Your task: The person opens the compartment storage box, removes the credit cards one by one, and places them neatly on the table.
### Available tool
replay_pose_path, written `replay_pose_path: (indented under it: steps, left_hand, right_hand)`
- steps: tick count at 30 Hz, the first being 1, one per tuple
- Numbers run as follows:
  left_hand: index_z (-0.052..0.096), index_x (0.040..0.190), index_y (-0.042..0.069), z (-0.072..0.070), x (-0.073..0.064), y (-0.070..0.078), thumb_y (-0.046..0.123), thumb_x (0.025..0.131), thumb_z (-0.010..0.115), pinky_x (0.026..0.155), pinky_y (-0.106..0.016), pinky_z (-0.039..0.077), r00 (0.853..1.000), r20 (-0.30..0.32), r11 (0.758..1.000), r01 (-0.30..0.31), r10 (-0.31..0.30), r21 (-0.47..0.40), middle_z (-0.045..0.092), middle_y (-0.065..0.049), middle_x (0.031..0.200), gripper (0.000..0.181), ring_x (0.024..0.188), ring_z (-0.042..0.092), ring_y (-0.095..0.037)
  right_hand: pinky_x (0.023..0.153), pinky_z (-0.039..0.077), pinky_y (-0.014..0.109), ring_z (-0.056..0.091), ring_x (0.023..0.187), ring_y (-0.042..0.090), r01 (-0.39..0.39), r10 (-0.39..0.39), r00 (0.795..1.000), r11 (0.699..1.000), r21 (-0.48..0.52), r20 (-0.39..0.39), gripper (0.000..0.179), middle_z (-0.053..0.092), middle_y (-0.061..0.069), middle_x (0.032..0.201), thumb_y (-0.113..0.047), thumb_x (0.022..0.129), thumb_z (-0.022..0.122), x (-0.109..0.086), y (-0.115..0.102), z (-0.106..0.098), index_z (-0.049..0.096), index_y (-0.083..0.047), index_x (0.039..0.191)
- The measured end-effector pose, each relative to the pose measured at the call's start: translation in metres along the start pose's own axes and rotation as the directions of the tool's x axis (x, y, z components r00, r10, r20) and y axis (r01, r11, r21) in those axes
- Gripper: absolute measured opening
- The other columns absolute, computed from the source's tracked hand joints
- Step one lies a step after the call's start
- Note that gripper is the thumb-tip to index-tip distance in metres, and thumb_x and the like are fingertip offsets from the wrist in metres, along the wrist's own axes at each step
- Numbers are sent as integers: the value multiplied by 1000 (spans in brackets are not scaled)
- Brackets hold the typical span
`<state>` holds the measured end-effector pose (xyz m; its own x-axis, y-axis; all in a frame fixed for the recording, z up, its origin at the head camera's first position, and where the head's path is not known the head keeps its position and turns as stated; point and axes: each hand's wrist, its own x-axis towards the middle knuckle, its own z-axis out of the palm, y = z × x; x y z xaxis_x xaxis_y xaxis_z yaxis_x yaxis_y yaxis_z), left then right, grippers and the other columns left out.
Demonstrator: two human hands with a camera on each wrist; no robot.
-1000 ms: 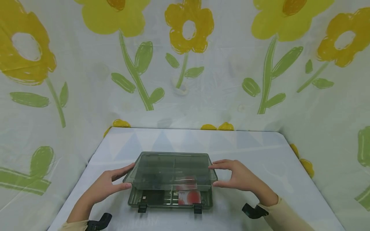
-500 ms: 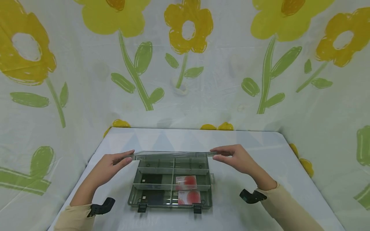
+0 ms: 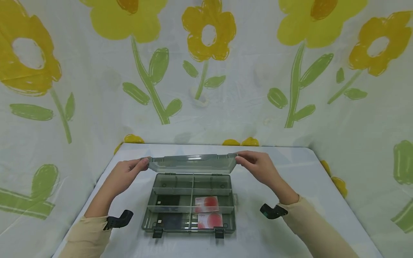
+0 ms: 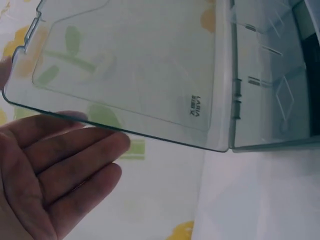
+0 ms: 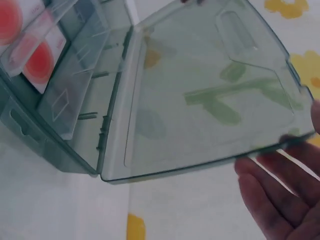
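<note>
Head view: your left hand (image 3: 124, 175) and right hand (image 3: 260, 170) grip opposite ends of the transparent lid (image 3: 193, 165), tilted up at the rear of the compartment organizer box (image 3: 208, 182) on the white table (image 3: 300, 168); red-and-white cards (image 3: 209, 220) lie in two right-side compartments. Left wrist view: your fingers meet the lid's edge. Right wrist view: likewise; the lid joins the box along its hinge.

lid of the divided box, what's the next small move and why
Perhaps tip the lid backward onto the table: left hand and right hand hold its raised corners, while its other edge joins the open box.
</note>
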<state>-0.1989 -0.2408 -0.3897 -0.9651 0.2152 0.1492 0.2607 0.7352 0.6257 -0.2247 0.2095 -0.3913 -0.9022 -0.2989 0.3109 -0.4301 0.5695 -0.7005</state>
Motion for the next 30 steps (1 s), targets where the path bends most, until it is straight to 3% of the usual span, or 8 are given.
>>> replay_pose_path:
  steps: [6, 13, 17, 20, 22, 25, 28, 30]
  left_hand:
    - [62, 139, 3, 0, 12, 6, 40, 108, 50, 89, -64, 57, 988, -158, 999, -7, 1, -39, 74, -19, 112, 49, 107, 70, -40]
    - [65, 139, 12, 5, 24, 12, 37, 106, 56, 73, -49, 62, 947, -322, 998, -36, 16, -56, 75, -19, 109, 42, 92, 75, -36]
    - [67, 137, 15, 8, 34, 14, 31, 105, 60, 50, -26, 46, 912, -406, 998, -61, 57, 3, 77, -15, 98, 36, 79, 73, -28]
    - [66, 138, 16, 11, 39, 14, 29, 105, 61, 43, -27, 34, 894, -439, 996, -75, 89, 51, 76, -14, 85, 36, 64, 62, -24]
    - [60, 144, 16, 13, 41, 12, 31, 106, 58, 46, -33, 42, 902, -419, 994, -75, 101, 77, 75, -17, 83, 41, 63, 59, -27]
    - [40, 158, 19, 16, 44, 9, 37, 107, 53, 70, -52, 60, 941, -324, 994, -74, 97, 82, 73, -23, 111, 55, 85, 70, -39]
    - [15, 165, 24, 20, 48, 4, 39, 108, 52, 99, -66, 51, 972, -218, 996, -75, 82, 41, 51, -26, 147, 69, 121, 61, -46]
    - [6, 165, 25, 24, 51, 0, 37, 108, 53, 104, -65, 48, 980, -183, 997, -79, 78, 1, 42, -28, 153, 76, 127, 55, -48]
  right_hand:
    - [68, 63, 37, 75, 85, 19, 117, -137, 978, 985, -128, -160, 30, 77, 7, 106, -21, 99, 69, 9, -1, 9, 72, -12, 128]
    - [59, 58, 32, 76, 85, 23, 214, -254, 949, 954, -210, -187, 48, 75, 10, 114, -5, 94, 73, 19, 5, 13, 64, -17, 140]
    - [59, 59, 34, 76, 86, 25, 251, -308, 930, 931, -265, -200, 54, 75, 11, 112, -2, 94, 72, 25, 11, 17, 60, -20, 143]
    - [53, 52, 32, 76, 83, 24, 264, -334, 917, 919, -294, -219, 54, 75, 12, 109, -1, 94, 72, 29, 17, 22, 59, -19, 144]
    - [52, 51, 33, 75, 82, 24, 255, -329, 918, 918, -303, -223, 58, 75, 12, 107, -2, 95, 71, 33, 22, 26, 55, -20, 148]
    - [58, 57, 37, 74, 85, 26, 230, -297, 931, 928, -293, -212, 71, 73, 15, 109, 0, 95, 71, 37, 29, 34, 43, -23, 156]
    - [62, 60, 41, 74, 91, 28, 188, -249, 948, 941, -281, -198, 85, 71, 16, 115, -1, 95, 71, 39, 37, 41, 27, -27, 163]
    - [65, 63, 42, 74, 95, 29, 171, -226, 956, 948, -268, -190, 91, 68, 16, 122, -1, 96, 70, 39, 40, 46, 18, -27, 165]
